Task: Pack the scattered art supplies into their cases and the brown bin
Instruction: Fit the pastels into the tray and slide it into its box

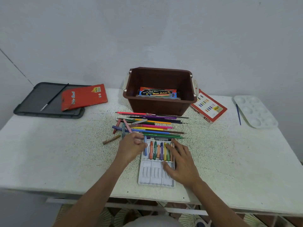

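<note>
Left hand pinches a blue crayon at the tray's left edge. Right hand, fingers spread, rests on the tray.

Left hand pinching blue crayon at white tray, right hand flat on crayons, pencils beyond

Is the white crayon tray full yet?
Partly full: the white plastic crayon tray holds coloured crayons in its far row; its visible near slots are empty.
</note>
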Available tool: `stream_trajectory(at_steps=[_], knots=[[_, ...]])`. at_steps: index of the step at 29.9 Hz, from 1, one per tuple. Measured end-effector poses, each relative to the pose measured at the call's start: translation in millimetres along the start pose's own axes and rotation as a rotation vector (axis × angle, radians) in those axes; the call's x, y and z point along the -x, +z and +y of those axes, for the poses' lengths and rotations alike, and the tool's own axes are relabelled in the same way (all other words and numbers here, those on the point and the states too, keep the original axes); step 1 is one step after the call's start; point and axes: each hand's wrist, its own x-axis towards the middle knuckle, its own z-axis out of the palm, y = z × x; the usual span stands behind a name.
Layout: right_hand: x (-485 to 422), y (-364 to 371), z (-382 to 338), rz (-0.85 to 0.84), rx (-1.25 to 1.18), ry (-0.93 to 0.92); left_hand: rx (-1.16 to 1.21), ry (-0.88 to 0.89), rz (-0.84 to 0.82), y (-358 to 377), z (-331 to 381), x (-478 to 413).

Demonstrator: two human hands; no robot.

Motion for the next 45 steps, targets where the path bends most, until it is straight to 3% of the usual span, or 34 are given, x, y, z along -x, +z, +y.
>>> stream_trajectory(at_steps=[7, 12, 19, 25, 45], knots=[[0, 0, 0, 0.007, -0.01, -0.004, -0.101, 0.057, 0.064, 12, -7, 8], [0, 1, 0, 0.004, -0.001, 0.002, -0.313, 0.168, 0.12, 20, -9, 10], [0, 1, 0, 0.013, 0.0, -0.005, -0.566, 0.485, 0.266, 24, -23, 9], [0, 1, 0, 0.015, -0.001, -0.006, -0.671, 0.603, 0.33, 27, -46, 4], [0, -2, -3, 0.014, -0.015, -0.005, -0.703, 0.676, 0.194, 27, -17, -29]])
